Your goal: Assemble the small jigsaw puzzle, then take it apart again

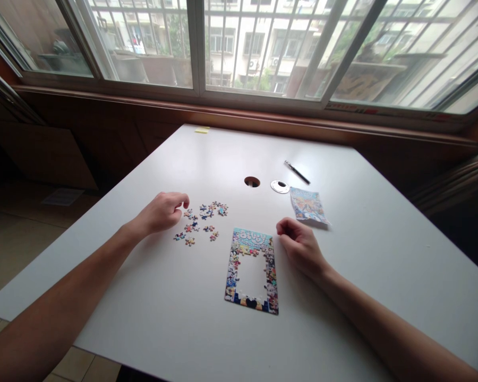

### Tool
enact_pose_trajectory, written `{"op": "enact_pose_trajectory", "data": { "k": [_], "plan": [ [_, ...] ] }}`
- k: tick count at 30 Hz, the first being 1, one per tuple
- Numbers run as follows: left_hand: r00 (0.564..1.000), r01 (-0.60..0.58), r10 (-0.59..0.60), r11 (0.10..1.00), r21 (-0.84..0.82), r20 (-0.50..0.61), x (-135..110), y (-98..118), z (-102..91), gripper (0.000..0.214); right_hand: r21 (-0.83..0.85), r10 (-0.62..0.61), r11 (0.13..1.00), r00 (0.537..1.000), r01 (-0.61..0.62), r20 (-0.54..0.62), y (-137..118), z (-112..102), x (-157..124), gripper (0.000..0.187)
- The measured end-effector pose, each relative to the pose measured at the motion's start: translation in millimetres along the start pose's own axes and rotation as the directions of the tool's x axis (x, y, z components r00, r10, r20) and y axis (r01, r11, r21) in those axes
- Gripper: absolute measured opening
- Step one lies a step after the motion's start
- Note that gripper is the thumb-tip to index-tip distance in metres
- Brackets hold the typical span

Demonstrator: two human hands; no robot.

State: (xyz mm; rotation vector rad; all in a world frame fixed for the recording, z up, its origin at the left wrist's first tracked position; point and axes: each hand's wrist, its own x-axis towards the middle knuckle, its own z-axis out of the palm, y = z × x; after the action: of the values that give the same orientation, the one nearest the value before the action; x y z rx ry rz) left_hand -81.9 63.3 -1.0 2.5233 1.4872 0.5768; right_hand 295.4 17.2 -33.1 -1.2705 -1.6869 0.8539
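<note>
A jigsaw puzzle board (252, 234) lies flat on the table, its printed border built up around a white middle. Left of it, loose puzzle pieces (192, 227) are scattered in small clumps. My left hand (165, 211) is at the left edge of these pieces, index finger hooked and thumb apart from it, with nothing visible between them. Close to the board's upper right edge rests my right hand (300, 245), its fingers curled into a loose fist. No object shows in it, and its palm is hidden.
Behind my right hand lies a printed packet (308, 205). A black pen (297, 172) and a round silvery cover (280, 187) are farther back, beside a round hole (252, 182) in the white table (163, 307). Yellow tape (202, 130) marks the far edge, below barred windows.
</note>
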Motion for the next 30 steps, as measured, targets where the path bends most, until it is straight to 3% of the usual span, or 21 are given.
{"op": "enact_pose_trajectory", "data": {
  "k": [10, 13, 15, 18, 23, 26, 30],
  "plan": [
    [1.000, -0.014, 0.014, 1.000, -0.020, 0.005, 0.2, -1.9, -0.7, 0.026, -0.012, -0.007, 1.000, 1.000, 0.007, 0.002, -1.7, 0.3, 0.5, 0.009],
    [0.989, -0.096, 0.106, 0.991, -0.095, 0.107, -0.3, 3.6, -7.7, 0.013, -0.007, -0.010, 1.000, 1.000, 0.010, -0.002, -1.0, -0.2, 0.7, 0.008],
    [0.953, -0.168, 0.202, 0.973, -0.159, 0.228, -1.4, 10.4, -13.5, 0.008, -0.005, -0.011, 1.000, 1.000, 0.011, 0.001, -0.1, -0.1, 1.2, 0.009],
    [0.897, -0.238, 0.284, 0.956, -0.170, 0.339, -4.1, 22.0, -18.8, 0.020, -0.002, -0.007, 1.000, 1.000, 0.007, 0.000, 0.1, 0.4, 1.6, 0.009],
    [0.893, -0.276, 0.297, 0.955, -0.108, 0.337, -7.6, 32.2, -15.1, 0.021, 0.001, -0.002, 1.000, 1.000, 0.002, -0.003, -2.5, 1.1, 1.2, 0.008],
    [0.875, -0.306, 0.347, 0.937, -0.171, 0.337, -8.2, 33.5, -11.7, 0.007, -0.001, -0.001, 1.000, 1.000, 0.001, -0.004, -2.7, 1.1, 0.8, 0.008],
    [0.867, -0.320, 0.395, 0.909, -0.266, 0.305, -8.5, 36.2, -9.7, 0.007, -0.003, -0.011, 1.000, 1.000, 0.011, -0.004, -0.7, 1.0, 0.8, 0.009]
  ]
}}
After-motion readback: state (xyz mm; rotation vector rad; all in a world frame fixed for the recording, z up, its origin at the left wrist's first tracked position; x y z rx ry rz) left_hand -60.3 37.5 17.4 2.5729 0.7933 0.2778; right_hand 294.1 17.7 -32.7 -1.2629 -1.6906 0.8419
